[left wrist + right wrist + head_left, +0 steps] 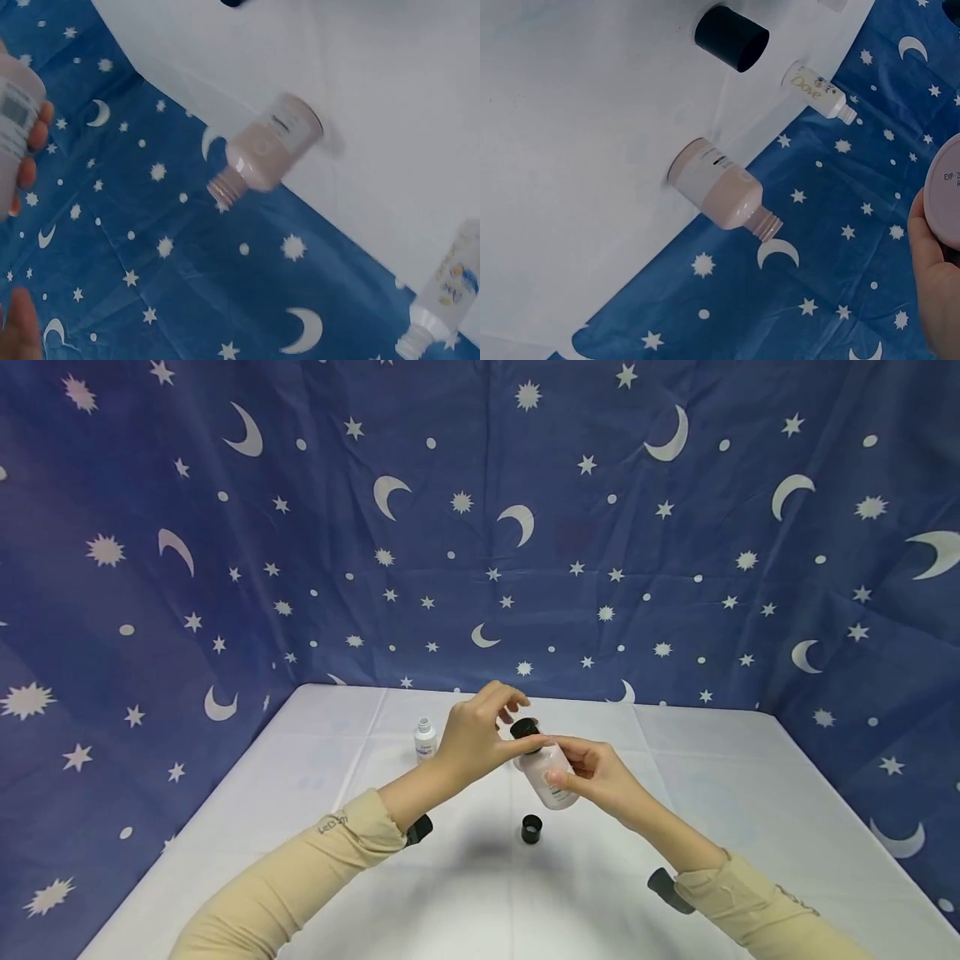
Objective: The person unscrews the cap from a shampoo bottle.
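Curtain (337,527) of deep blue fabric, scattered with white moons and stars, fills the far left and runs behind everything! Against it, a white cloth-covered table (315,743), and coming in over it, a beige sleeve (300,868) with a black device (419,829) at the left wrist. Next along stands a small white bottle with a bare threaded neck (425,737) (the right wrist view catches "Dove" on its label). And now the left hand (476,731): thumb laid across the near side of a round black cap (523,727), fingers bent over it, how firmly I cannot tell. That cap sits on a pale pink bottle (551,787), tipped over to the left and held up above the table. Right of the white one stands an uncapped pink bottle with a threaded neck (716,184), plain in both wrist views. Nearer the person, a loose black cap (532,829) sits on the cloth. Further over, the right hand (603,777) has the tilted bottle gripped, thumb on its near face, and another black device (670,891) rides by that beige cuff.
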{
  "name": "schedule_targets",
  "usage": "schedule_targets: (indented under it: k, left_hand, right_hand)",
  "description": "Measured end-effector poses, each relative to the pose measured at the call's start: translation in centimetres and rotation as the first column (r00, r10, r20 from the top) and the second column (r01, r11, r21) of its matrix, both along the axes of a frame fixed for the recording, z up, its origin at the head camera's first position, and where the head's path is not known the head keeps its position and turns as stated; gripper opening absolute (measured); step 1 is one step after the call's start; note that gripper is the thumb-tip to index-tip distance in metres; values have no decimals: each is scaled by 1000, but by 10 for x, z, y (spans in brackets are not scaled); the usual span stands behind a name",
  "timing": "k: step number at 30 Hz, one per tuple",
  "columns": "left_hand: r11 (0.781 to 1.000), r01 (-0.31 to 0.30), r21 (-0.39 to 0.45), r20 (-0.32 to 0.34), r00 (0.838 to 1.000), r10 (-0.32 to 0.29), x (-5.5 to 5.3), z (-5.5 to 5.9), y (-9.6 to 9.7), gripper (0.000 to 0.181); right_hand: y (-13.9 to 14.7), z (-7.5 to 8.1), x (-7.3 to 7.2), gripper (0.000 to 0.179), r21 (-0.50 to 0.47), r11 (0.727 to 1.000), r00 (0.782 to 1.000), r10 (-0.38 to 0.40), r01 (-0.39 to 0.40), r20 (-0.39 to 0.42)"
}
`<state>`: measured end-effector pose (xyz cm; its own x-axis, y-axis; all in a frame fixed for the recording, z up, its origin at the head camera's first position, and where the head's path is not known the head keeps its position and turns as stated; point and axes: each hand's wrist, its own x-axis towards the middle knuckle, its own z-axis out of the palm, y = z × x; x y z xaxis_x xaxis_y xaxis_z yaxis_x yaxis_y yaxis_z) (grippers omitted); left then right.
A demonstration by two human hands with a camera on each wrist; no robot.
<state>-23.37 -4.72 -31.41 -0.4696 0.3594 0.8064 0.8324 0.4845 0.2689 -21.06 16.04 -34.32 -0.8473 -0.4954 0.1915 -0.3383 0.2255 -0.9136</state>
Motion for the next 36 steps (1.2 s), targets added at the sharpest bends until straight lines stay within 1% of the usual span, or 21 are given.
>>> schedule_targets:
  k: [2, 3, 4, 5, 6, 8, 10, 11, 12, 14, 15, 16, 17, 19, 21, 24, 27, 29, 31, 34, 36]
  left_hand:
    - [997, 75, 36, 90, 993, -78, 0, 2, -1, 62]
    - [990, 126, 59, 139, 981, -134, 0, 3, -2, 69]
    - [979, 184, 85, 190, 962, -197, 0, 5, -3, 73]
    - [966, 237, 104, 237, 937, -255, 0, 7, -4, 77]
    - [951, 287, 118, 285, 907, -309, -1, 9, -5, 79]
    - [922, 362, 134, 381, 840, -385, -2, 12, -10, 79]
    - [895, 421, 150, 473, 764, -439, -3, 14, -13, 69]
    - [884, 443, 150, 511, 731, -453, -3, 15, -15, 63]
    - [873, 466, 145, 540, 702, -464, -3, 16, -17, 59]
    - [851, 506, 140, 583, 653, -484, -3, 16, -19, 53]
    - [840, 525, 136, 594, 636, -493, -2, 15, -20, 51]
    - [831, 541, 130, 599, 625, -500, -2, 15, -21, 49]
    - [824, 553, 123, 597, 622, -507, -2, 15, -22, 47]
    - [825, 553, 120, 590, 628, -507, -1, 14, -23, 42]
    - [839, 529, 128, 582, 644, -495, 0, 12, -24, 38]
    - [860, 479, 173, 583, 655, -482, 0, 11, -21, 36]
    - [881, 408, 238, 593, 657, -465, 2, 9, -16, 37]
    - [901, 332, 277, 601, 672, -433, 4, 7, -12, 37]
    - [915, 253, 314, 609, 686, -398, 5, 5, -8, 37]
    - [923, 157, 351, 615, 704, -354, 7, 3, -2, 33]
    - [922, 123, 368, 617, 710, -340, 8, 3, 2, 29]
  right_hand:
    - [1, 1, 0, 57, 1, 1000, 1000, -12, 12, -7]
    - [2, 1, 0, 58, 1, 1000, 1000, -18, 18, -13]
    - [2, 2, 0, 59, 1, 1000, 1000, -25, 25, -16]
    - [3, 2, 1, 60, -2, 1000, 999, -28, 28, -22]
    - [4, 2, 1, 58, -7, 1000, 999, -29, 28, -36]
    - [4, 3, 1, 60, -20, 999, 999, -26, 25, -37]
    - [3, 4, 2, 60, -32, 999, 999, -21, 20, -30]
    - [3, 4, 2, 61, -36, 999, 1000, -18, 17, -25]
    - [2, 5, 3, 61, -37, 999, 1000, -15, 14, -15]
    - [0, 6, 4, 61, -30, 999, 1000, -16, 17, 16]
    - [0, 7, 4, 61, -29, 999, 1000, -12, 13, 25]
    - [-1, 6, 4, 60, -29, 1000, 999, -10, 11, 33]
    - [-2, 6, 5, 60, -27, 1000, 999, -8, 9, 39]
    - [-3, 6, 5, 59, -29, 1000, 999, -7, 9, 46]
    - [-5, 5, 6, 59, -35, 999, 999, -4, 6, 48]
    - [-4, 6, 7, 59, -26, 1000, 999, -15, 16, 48]
    - [-3, 6, 7, 60, -31, 999, 999, -17, 18, 47]
    - [-2, 6, 6, 60, -38, 999, 999, -11, 12, 41]
    - [-2, 6, 6, 59, -52, 999, 999, -3, 5, 35]
    - [-2, 7, 5, 57, -58, 998, 1000, 1, 0, 18]
    - [-3, 8, 5, 57, -60, 998, 1000, -5, 5, 16]
